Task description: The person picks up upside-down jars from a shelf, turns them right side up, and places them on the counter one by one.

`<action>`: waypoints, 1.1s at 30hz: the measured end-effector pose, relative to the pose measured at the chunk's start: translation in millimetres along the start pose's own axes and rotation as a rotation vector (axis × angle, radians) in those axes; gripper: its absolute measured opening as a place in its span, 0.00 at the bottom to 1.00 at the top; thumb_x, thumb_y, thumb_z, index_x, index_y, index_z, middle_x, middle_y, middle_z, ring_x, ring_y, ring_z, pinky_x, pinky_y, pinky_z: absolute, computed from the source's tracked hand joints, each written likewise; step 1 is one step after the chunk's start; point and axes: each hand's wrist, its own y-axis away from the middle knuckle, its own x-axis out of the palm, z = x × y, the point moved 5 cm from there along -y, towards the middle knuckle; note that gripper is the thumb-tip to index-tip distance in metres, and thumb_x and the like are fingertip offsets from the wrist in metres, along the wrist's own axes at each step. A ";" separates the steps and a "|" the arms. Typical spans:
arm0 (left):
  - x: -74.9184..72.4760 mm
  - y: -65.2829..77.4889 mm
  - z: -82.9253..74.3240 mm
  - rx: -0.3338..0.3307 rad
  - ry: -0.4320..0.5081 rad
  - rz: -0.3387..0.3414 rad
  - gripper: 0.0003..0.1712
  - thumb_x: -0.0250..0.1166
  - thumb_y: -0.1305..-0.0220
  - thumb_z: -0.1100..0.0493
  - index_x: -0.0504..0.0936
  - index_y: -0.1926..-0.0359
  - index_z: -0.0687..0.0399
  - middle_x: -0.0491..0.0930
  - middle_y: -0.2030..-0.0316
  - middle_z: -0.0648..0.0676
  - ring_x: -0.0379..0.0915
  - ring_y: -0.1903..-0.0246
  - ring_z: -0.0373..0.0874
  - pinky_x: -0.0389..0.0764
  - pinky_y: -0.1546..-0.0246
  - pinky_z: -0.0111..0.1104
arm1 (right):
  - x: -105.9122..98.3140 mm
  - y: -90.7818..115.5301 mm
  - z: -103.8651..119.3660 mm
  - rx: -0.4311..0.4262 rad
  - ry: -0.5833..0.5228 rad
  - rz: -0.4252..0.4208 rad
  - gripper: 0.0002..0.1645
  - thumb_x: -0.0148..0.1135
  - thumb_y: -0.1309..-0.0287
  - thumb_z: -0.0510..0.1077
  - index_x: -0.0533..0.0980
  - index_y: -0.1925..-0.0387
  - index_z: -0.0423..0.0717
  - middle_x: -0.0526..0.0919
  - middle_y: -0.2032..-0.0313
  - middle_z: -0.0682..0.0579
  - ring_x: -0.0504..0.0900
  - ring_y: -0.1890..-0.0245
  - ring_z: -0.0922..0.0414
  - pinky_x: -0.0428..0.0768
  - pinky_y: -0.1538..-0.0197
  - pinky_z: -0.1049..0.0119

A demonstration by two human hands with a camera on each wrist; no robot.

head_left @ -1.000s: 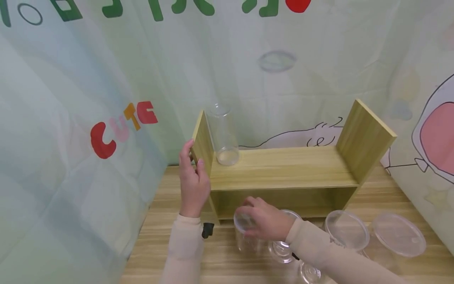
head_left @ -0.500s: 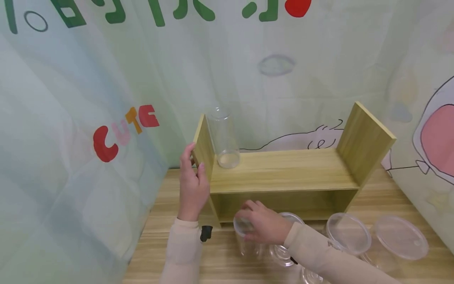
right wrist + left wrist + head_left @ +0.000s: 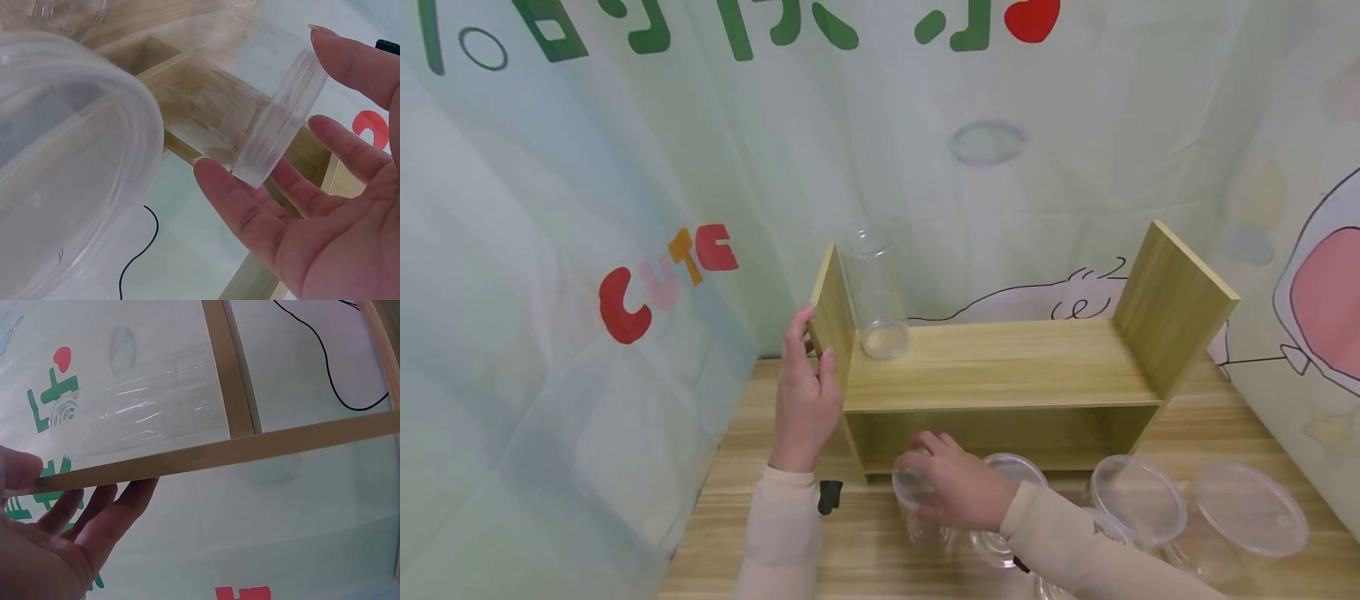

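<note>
My left hand grips the left side panel of a small two-tier wooden shelf; in the left wrist view the thumb is on one side of the panel edge and the fingers on the other. My right hand holds a clear plastic jar by its top, in front of the shelf. In the right wrist view, thumb and fingers are spread around its clear lid. A tall clear jar stands on the upper board, against the left panel.
More clear lidded jars stand on the wooden table to the right: one partly behind my right hand, a wide one and another wide one. A printed curtain hangs close behind the shelf.
The whole scene sits slightly lower in the head view. Both hands keep their places, the left on the panel and the right on the jar's top.
</note>
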 end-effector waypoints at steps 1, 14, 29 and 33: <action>-0.2 0.0 0.1 -0.002 -0.001 0.003 0.31 0.49 0.27 0.68 0.53 0.27 0.49 0.64 0.35 0.63 0.71 0.46 0.59 0.79 0.52 0.52 | 0.0 -0.2 0.4 -0.002 0.002 0.001 0.31 0.76 0.54 0.40 0.78 0.45 0.44 0.74 0.47 0.44 0.74 0.51 0.49 0.81 0.54 0.62; -1.0 -0.8 -1.9 -0.001 -0.008 0.018 0.33 0.50 0.28 0.70 0.52 0.27 0.50 0.62 0.32 0.62 0.69 0.42 0.59 0.76 0.46 0.52 | -15.7 -1.0 -5.3 0.021 0.006 -0.074 0.36 0.76 0.51 0.48 0.75 0.40 0.46 0.70 0.39 0.43 0.72 0.42 0.46 0.80 0.47 0.53; -1.6 0.6 -1.8 -0.016 -0.021 0.024 0.32 0.49 0.28 0.70 0.52 0.27 0.51 0.64 0.35 0.63 0.71 0.49 0.58 0.80 0.53 0.50 | -81.6 -24.2 -21.5 -0.057 -0.161 -0.559 0.27 0.74 0.47 0.37 0.76 0.46 0.37 0.72 0.48 0.43 0.77 0.53 0.46 0.83 0.55 0.55; -0.9 1.3 -1.5 -0.031 -0.019 0.031 0.32 0.49 0.28 0.70 0.52 0.27 0.50 0.64 0.35 0.63 0.71 0.49 0.58 0.80 0.55 0.50 | -92.4 -34.5 -25.3 -0.058 -0.189 -0.621 0.31 0.74 0.47 0.36 0.73 0.42 0.37 0.68 0.44 0.40 0.75 0.49 0.43 0.82 0.55 0.51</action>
